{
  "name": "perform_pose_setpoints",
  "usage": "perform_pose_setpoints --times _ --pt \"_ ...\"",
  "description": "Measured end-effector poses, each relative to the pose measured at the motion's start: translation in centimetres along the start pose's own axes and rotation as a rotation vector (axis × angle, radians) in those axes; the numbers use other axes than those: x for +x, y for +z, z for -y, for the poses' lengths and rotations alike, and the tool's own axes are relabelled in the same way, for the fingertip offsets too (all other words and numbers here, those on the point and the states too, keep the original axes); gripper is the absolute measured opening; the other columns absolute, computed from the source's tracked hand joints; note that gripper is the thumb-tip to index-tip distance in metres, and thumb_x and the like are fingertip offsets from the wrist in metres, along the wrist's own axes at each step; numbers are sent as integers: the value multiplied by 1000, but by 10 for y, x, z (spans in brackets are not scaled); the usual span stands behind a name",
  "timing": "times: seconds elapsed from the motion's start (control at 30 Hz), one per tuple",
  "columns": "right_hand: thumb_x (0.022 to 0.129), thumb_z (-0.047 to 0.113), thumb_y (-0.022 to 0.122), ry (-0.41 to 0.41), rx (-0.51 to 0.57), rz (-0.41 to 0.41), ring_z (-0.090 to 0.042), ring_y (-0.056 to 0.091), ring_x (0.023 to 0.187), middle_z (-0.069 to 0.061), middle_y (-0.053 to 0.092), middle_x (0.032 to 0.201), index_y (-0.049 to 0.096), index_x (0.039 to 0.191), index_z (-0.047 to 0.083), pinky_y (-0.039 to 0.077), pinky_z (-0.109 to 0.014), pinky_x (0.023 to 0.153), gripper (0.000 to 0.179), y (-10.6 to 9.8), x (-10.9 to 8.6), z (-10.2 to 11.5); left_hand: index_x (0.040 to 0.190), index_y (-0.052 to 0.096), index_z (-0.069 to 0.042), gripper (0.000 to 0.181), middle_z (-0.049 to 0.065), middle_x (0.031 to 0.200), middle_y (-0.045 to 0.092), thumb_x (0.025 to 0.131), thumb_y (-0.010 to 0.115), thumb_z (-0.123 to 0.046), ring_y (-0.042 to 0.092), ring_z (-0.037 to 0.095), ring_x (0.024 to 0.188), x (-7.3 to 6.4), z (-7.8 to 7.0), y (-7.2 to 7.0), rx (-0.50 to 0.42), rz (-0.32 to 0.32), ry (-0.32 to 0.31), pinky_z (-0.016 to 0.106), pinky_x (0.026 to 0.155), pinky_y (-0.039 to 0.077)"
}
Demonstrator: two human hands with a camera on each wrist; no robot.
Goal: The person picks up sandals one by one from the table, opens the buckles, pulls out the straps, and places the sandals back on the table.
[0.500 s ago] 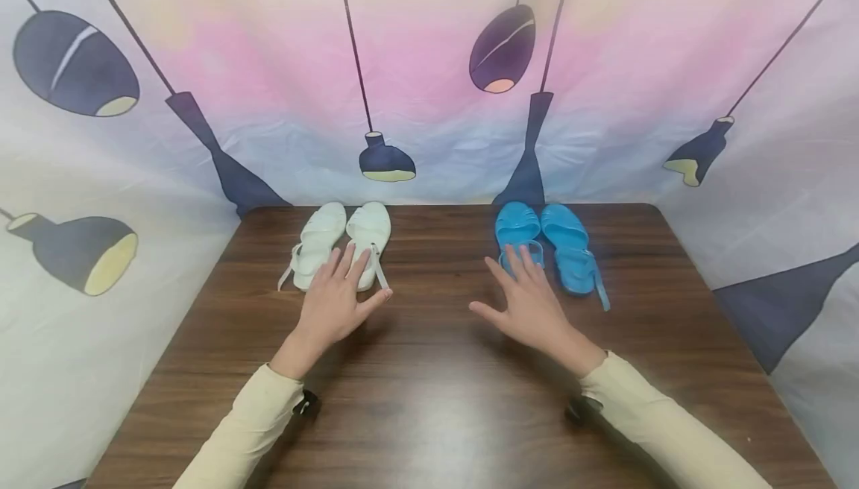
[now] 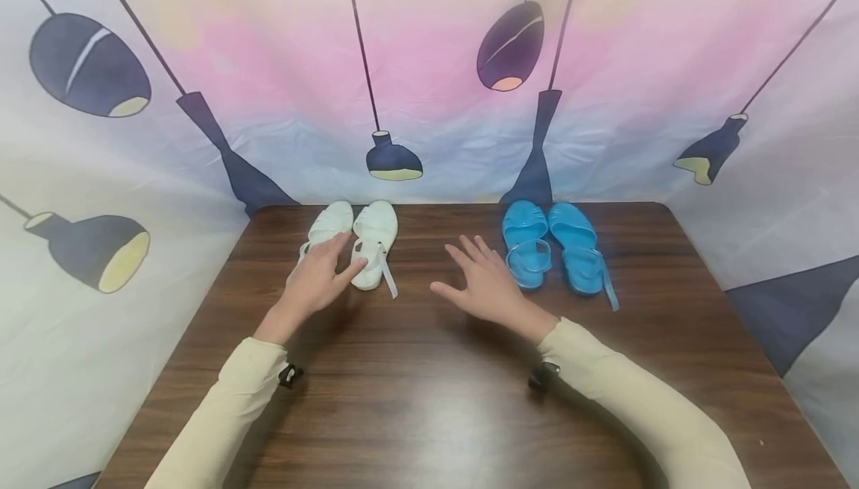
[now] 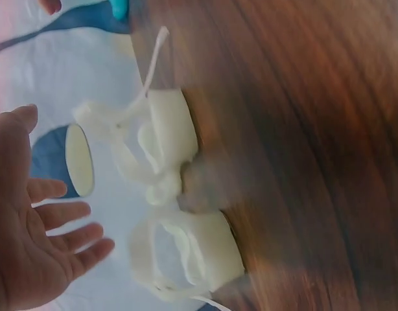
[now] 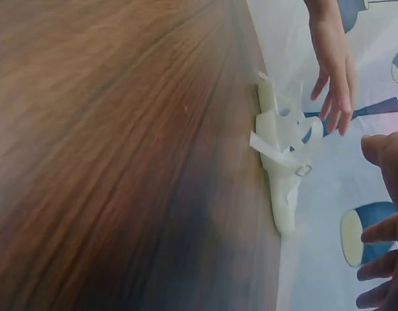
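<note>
The white sandals (image 2: 379, 224) are matt, the blue sandals (image 2: 573, 228) glossier; each has straps, and a loose strap end trails from either pair. They stand toes away at the far edge of the table (image 2: 403, 399). The left hand (image 2: 310, 278), fingers loosely spread, hovers by the white pair; the right hand (image 2: 488, 288), likewise spread, is just beside the blue. Two sandals are white, two blue.
</note>
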State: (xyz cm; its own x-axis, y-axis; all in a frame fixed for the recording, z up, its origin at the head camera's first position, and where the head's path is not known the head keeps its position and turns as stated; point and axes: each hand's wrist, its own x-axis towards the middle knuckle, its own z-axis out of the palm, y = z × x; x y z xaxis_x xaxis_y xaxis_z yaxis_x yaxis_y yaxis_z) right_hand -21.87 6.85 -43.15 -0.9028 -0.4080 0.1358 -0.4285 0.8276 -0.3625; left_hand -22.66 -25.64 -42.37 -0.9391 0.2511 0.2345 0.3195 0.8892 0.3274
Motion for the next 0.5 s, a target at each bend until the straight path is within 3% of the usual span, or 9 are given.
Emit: perform_pose_setpoints --times 0.27,0.5 --pt "96 68 54 -46 64 -39 -41 36 147 -19 44 157 51 150 10 34 -56 117 79 21 36 20 150 44 5 67 25 150 49 106 53 -45 47 43 138 20 18 3 -87 33 -5 56 115 36" --pt "99 64 52 -52 150 -55 -34 47 142 -16 50 154 54 148 10 40 -51 114 73 43 60 34 151 43 3 65 26 143 56 106 52 -43 62 44 120 32 25 8 -94 88 -39 57 105 46"
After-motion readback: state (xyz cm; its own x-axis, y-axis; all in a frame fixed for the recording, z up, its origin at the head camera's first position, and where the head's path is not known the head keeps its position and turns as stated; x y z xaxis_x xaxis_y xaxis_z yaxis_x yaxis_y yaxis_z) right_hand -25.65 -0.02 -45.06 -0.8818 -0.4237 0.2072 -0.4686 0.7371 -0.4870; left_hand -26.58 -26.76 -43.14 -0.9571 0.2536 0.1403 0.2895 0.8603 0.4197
